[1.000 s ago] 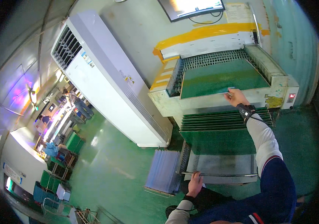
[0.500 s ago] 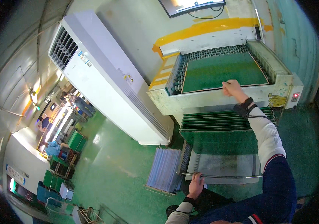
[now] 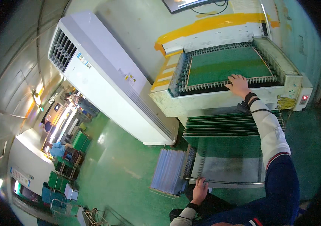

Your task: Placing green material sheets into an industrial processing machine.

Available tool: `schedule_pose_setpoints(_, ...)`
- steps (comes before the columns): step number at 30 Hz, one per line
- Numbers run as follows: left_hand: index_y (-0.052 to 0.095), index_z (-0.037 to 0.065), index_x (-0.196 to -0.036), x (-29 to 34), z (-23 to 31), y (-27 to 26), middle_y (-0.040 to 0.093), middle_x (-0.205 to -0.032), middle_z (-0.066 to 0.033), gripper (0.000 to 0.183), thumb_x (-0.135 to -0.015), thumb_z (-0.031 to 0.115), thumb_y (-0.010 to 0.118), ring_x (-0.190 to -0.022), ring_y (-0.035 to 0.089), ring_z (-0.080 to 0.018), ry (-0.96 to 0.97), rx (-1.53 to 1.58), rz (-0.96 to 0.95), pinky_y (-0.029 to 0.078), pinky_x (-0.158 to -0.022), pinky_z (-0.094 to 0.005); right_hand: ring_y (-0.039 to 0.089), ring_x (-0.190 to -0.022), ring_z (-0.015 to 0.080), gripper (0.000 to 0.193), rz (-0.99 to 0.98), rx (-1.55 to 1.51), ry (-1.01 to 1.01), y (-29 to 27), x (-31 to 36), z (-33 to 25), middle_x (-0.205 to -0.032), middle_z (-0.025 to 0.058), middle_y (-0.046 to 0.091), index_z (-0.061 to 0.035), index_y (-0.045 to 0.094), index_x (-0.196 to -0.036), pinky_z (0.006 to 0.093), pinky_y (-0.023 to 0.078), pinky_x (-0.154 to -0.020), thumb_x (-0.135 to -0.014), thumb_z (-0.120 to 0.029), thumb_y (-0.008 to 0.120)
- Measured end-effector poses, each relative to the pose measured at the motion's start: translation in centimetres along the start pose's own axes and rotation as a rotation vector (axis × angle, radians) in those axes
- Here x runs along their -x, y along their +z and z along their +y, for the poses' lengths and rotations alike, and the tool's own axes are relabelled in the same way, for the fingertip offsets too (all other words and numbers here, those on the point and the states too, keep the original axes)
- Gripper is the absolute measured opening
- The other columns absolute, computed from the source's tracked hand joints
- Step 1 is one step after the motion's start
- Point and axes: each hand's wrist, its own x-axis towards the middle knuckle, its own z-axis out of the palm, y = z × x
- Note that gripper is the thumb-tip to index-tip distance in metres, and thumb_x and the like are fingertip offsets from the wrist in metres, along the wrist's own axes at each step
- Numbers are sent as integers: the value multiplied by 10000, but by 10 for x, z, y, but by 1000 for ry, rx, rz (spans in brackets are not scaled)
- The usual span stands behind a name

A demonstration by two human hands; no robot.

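A flat green panel (image 3: 220,66) lies on the rollers of a conveyor machine (image 3: 205,103) in front of me. My right hand (image 3: 238,84) rests palm down at the panel's near edge, fingers spread, the fingertips on or just over it. Below the machine stands a rack holding several upright green panels (image 3: 224,130), with a greyish base (image 3: 228,174). My left hand (image 3: 199,192) is at the thin metal bar (image 3: 235,183) along the rack's near side, its fingers curled over the bar near the left end.
A tall white air conditioner (image 3: 111,83) stands left of the machine. Beside the rack sits a second rack with pale bluish sheets (image 3: 168,171). A red-lit control box (image 3: 304,98) is on the machine's right. People work at a lit bench far left, near green-panel racks (image 3: 80,141).
The panel has moved away from me, baring rollers along its near side. My right hand has opened from a curled shape and reached forward. My left hand stays at the bar.
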Motion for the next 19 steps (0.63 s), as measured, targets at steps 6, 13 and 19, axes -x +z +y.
schedule_pose_setpoints(6, 538, 82, -1312, -3, 2, 0, 539, -1328, -176, 376, -998, 266, 635, -935, 675, -393, 54, -40, 27, 555, -803, -461, 368, -1463, 358, 638, -112, 14, 57, -3, -25, 5, -1590, 144, 421, -117, 511, -1495, 559, 298, -1189, -992, -506, 555)
schedule_pose_setpoints(13, 541, 73, -1282, -1, 11, -12, 530, -1299, -182, 325, -1010, 240, 601, -1054, 628, -435, -26, 28, -22, 533, -839, -482, 391, -1455, 385, 653, -84, -39, 35, -1, -35, 6, -1586, 187, 418, -74, 499, -1491, 548, 320, -1190, -984, -477, 574)
schedule_pose_setpoints(19, 499, 56, -1318, 0, 2, -8, 513, -1306, -201, 352, -1022, 231, 575, -1063, 627, -451, 103, 99, -1, 527, -865, -494, 410, -1459, 351, 652, -106, 15, -82, 5, -36, -23, -1583, 191, 429, -92, 480, -1517, 484, 354, -1191, -977, -437, 602)
